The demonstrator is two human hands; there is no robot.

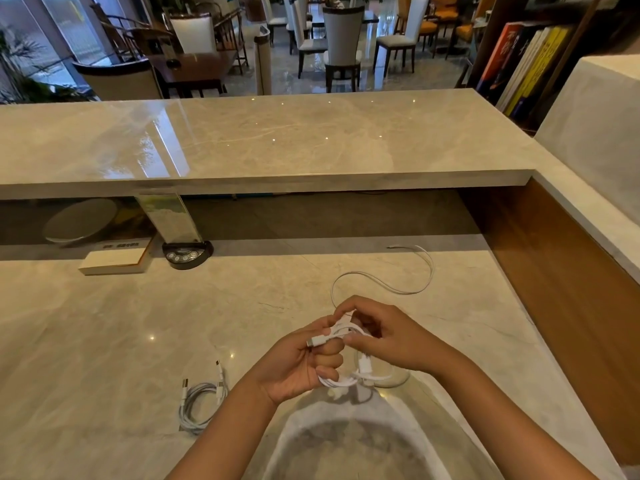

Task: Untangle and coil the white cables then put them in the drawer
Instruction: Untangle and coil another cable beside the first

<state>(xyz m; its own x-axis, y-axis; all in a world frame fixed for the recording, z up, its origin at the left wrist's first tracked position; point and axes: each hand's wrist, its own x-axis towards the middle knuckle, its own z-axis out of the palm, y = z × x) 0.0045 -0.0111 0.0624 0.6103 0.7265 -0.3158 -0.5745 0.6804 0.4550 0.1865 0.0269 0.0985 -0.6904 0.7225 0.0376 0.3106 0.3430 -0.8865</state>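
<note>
Two hands meet over a pale marble desk (138, 323), winding a thin white cable into loops. The left hand (304, 362) has its fingers curled around a small bundle of loops (341, 380), with a plug end (317, 341) poking out above the thumb. The right hand (381, 336) pinches the strand close to the left, fingers bent round it. From there the loose tail (384, 282) of the same cable runs away across the desk in a long, lazy curve, its far plug lying near the dark recess under the raised counter (277, 140).

A second cable (199, 400), already coiled into a neat oval with its plugs sticking out, lies on the desk to the left, well apart from the hands. No drawer is in view.

The step in hand looks like coiling. To do it well, the right hand should feed the tail in even loops of matching size, letting the cord twist freely so it lies flat, while the left keeps firm hold of the bundle.

The cables look smooth, rubbery and pliant, slim and round. The desk is polished stone, glossy, veined in grey and cream. A book (116, 259) and a round black device (187, 252) sit at the back left
</note>
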